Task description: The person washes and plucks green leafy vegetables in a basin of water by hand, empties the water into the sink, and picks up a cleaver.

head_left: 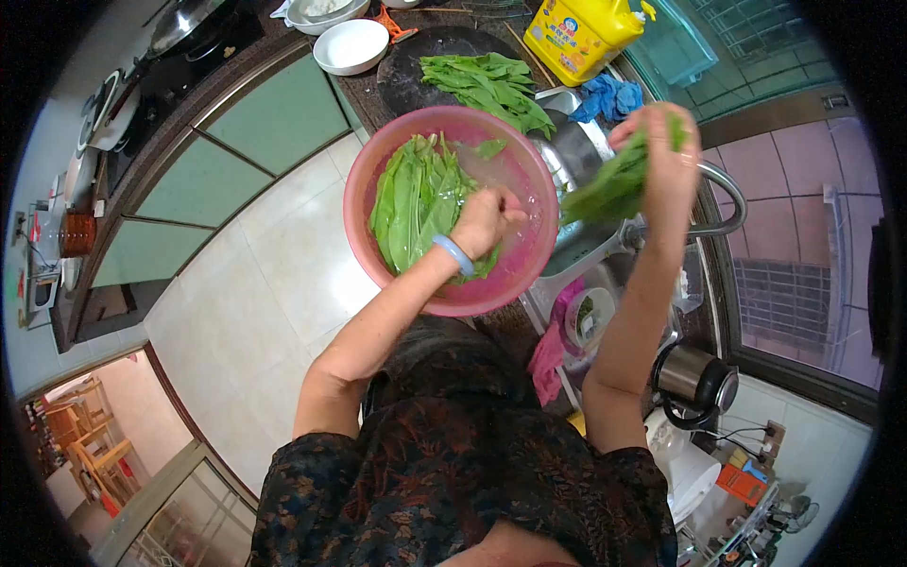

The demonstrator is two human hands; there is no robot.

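A pink basin (pixel 356 222) holds water and long green leaves (pixel 413 203). My left hand (pixel 484 225), with a pale bangle at the wrist, is inside the basin at the right edge of those leaves, its fingers curled; what they hold, if anything, is hidden. Raised over the sink (pixel 578 142), my right hand (pixel 669 156) grips a bunch of green leaves (pixel 609 189), a little blurred, hanging beside the faucet (pixel 727 194). More leaves (pixel 487 83) lie on a dark round board (pixel 402 80) beyond the basin.
A yellow jug (pixel 576 38) and a blue cloth (pixel 609 97) stand behind the sink. White bowls (pixel 350 47) sit at the upper left. A pink cloth (pixel 546 364) hangs over the near sink edge, and a kettle (pixel 694 378) stands at the right.
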